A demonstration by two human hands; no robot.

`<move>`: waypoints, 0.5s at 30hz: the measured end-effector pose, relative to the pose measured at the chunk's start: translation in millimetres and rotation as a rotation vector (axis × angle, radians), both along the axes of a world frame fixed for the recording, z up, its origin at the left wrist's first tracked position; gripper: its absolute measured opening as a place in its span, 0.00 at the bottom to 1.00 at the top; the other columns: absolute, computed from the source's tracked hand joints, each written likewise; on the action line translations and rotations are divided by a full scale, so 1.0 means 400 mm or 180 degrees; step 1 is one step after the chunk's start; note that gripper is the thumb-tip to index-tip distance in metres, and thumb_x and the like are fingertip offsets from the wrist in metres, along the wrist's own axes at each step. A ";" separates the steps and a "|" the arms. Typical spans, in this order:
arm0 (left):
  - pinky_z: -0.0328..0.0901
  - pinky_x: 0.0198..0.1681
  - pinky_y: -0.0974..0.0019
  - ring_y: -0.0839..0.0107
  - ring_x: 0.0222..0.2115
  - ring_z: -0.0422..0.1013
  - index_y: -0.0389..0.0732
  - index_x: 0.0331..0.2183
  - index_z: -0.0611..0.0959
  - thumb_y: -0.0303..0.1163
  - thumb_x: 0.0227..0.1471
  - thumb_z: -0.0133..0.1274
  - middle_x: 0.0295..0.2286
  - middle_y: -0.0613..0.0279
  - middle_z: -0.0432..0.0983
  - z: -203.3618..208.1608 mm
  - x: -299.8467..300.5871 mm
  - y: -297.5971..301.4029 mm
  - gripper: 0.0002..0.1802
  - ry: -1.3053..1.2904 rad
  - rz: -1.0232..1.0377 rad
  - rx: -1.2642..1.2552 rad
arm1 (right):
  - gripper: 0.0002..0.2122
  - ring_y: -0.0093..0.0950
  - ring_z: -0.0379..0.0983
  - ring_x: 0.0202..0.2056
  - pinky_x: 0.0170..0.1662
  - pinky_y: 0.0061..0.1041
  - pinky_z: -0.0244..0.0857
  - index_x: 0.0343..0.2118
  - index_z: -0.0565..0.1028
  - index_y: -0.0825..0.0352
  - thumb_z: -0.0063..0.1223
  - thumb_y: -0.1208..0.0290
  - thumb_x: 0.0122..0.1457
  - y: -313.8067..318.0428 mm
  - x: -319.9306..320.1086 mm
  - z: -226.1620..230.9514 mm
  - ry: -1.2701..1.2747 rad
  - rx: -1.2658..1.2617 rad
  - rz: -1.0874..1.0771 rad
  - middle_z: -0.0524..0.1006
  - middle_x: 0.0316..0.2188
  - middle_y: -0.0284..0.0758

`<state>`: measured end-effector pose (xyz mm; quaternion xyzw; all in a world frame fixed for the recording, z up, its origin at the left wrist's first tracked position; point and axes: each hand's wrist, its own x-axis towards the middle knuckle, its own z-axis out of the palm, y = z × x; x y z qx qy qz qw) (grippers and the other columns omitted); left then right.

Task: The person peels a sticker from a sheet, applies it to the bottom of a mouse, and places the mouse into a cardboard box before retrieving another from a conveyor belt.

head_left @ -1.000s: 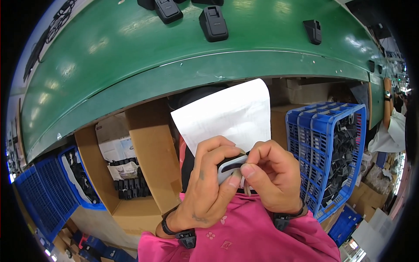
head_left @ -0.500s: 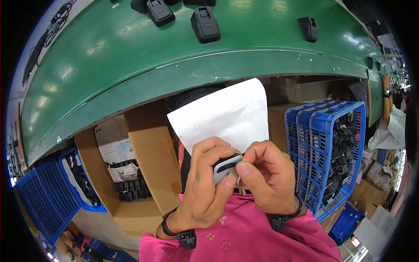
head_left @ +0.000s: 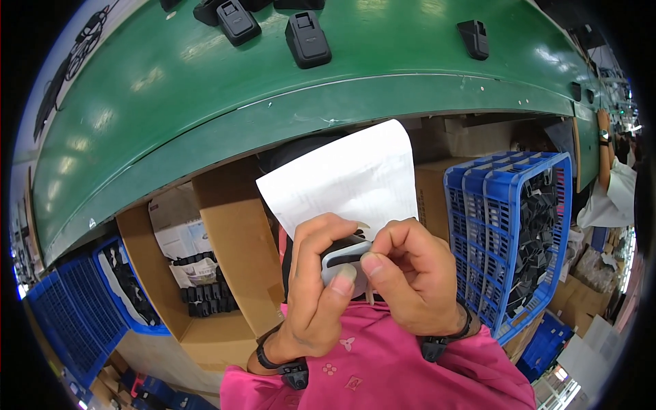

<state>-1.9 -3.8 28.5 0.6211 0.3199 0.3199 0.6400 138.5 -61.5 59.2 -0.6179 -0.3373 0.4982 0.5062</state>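
We'd call this a factory assembly floor: long green workbench [head_left: 383, 63] dotted with black plastic cradle-shaped housings [head_left: 308, 41], blue plastic crate [head_left: 503, 194] crammed with small black parts [head_left: 536, 232], open cardboard box [head_left: 234, 239] with rows of black pieces [head_left: 205, 298] and printed paper [head_left: 199, 272]. We also spot a co-worker's forearm [head_left: 604, 162] far right, by the bench.

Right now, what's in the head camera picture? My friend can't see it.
A person's left hand holds a small grey-and-black part while the right hand pinches at its edge. Beyond are a white sheet and a green table with black devices; a cardboard box is at left, a blue crate of black parts at right.
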 end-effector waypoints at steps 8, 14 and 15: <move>0.59 0.49 0.62 0.58 0.42 0.64 0.29 0.46 0.68 0.30 0.49 0.45 0.43 0.46 0.63 0.000 0.003 -0.002 0.23 0.0045 0.0017 -0.0035 | 0.04 0.13 0.66 0.22 0.25 0.12 0.61 0.30 0.66 0.71 0.49 0.79 0.58 -0.005 0.002 0.001 0.0104 0.0003 0.0006 0.71 0.23 0.29; 0.61 0.46 0.62 0.59 0.40 0.65 0.30 0.45 0.69 0.28 0.48 0.44 0.43 0.46 0.63 0.000 -0.002 0.001 0.20 -0.0027 -0.0062 0.0081 | 0.05 0.13 0.68 0.24 0.27 0.13 0.63 0.30 0.66 0.71 0.51 0.77 0.58 -0.005 0.010 0.009 0.0363 -0.0145 0.0098 0.72 0.23 0.29; 0.61 0.46 0.61 0.59 0.40 0.65 0.30 0.45 0.69 0.27 0.48 0.44 0.42 0.46 0.63 0.000 -0.002 0.002 0.20 -0.0021 -0.0084 0.0137 | 0.05 0.13 0.68 0.24 0.27 0.13 0.63 0.30 0.66 0.71 0.51 0.77 0.58 -0.005 0.010 0.009 0.0365 -0.0145 0.0101 0.72 0.23 0.29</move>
